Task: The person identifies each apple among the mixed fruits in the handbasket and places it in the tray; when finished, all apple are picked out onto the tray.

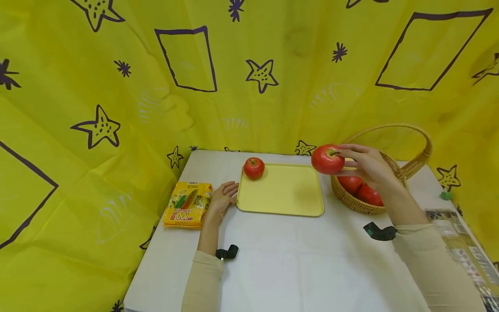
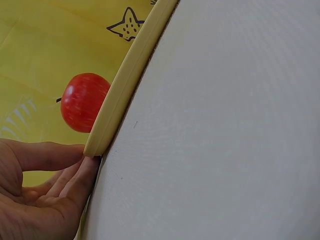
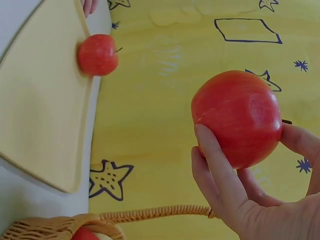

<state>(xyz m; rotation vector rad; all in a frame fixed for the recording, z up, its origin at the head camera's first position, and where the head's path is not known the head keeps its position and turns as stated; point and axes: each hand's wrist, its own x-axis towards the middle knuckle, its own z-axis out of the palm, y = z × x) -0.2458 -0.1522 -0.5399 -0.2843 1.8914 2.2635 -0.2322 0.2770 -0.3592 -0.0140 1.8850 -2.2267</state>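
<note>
A red apple [image 1: 328,159] is held up in my right hand [image 1: 368,167], above the right end of a yellow tray [image 1: 288,190]. In the right wrist view, fingers and thumb curve around this apple [image 3: 237,119], its stem toward the thumb. My left hand [image 1: 223,200] is at the tray's left edge. The left wrist view shows its thumb and fingertips pinching the tray's rim [image 2: 122,87]. Another apple [image 1: 254,168] sits in the tray's far left corner. Under my right hand, a wicker basket [image 1: 360,207] contains more red apples [image 1: 368,195].
A yellow snack packet [image 1: 188,204] lies left of my left hand. The basket's tall handle [image 1: 425,143] arches behind my right hand. A yellow patterned curtain [image 1: 241,108] hangs behind the white table [image 1: 273,260]. A small green object [image 1: 446,196] is near the right edge.
</note>
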